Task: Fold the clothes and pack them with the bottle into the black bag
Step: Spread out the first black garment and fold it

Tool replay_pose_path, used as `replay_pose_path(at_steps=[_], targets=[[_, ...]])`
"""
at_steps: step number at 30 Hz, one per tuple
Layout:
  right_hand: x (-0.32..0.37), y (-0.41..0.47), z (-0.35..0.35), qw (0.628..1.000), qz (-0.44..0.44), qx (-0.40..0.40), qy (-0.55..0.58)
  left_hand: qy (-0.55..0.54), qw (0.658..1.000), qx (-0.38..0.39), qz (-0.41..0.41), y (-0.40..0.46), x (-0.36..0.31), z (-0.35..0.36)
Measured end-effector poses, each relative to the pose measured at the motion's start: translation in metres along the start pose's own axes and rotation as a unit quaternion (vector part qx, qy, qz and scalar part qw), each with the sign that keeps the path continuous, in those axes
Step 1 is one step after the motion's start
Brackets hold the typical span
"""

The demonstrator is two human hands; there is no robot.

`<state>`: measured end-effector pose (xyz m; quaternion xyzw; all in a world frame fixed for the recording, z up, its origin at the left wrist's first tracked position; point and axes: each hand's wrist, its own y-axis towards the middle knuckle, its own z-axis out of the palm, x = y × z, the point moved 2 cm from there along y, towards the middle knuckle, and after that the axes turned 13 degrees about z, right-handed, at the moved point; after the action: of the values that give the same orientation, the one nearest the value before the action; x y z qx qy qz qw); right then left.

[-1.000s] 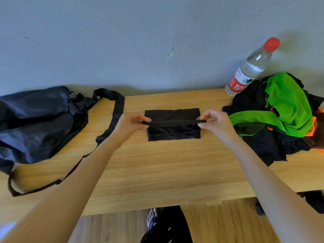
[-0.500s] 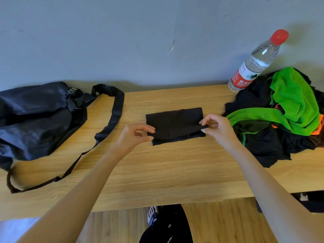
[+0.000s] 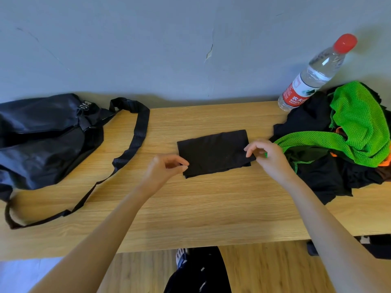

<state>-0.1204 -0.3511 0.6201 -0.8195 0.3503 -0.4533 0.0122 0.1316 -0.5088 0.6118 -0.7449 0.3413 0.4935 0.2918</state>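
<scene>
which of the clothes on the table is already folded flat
The black garment in the middle of the table, a neat rectangle between both hands. The green mesh garment and the dark clothes at right lie crumpled in a heap.

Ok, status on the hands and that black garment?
Left hand and right hand pinch folded black garment ends, flat on table. Black bag unobstructed.

Wooden table (image 3: 211, 208) against grey wall (image 3: 148, 49)
</scene>
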Motion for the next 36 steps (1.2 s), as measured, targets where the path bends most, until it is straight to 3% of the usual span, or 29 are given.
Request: replay_pose_path(at_steps=[5,14,19,25,30,36], targets=[[0.010,0.006,-0.002,0.994,0.038,-0.081,0.060,0.092,0.988,-0.119,-0.028,0.009,0.002,-0.004],[0.006,0.026,0.020,0.989,0.100,-0.070,-0.082,0.218,0.975,-0.046,-0.014,0.026,0.006,0.015],[0.009,0.030,0.022,0.991,0.106,-0.069,-0.049,0.224,0.972,-0.063,0.002,0.026,0.010,0.016],[0.010,0.027,0.027,0.993,0.091,-0.025,0.065,0.045,0.996,-0.073,-0.006,0.023,0.001,0.018],[0.022,0.018,0.022,0.980,0.062,-0.010,0.190,-0.153,0.983,-0.100,-0.031,0.022,-0.014,0.016],[0.037,0.013,0.016,0.976,0.019,0.066,0.208,-0.159,0.984,-0.075,-0.027,0.020,-0.023,0.007]])
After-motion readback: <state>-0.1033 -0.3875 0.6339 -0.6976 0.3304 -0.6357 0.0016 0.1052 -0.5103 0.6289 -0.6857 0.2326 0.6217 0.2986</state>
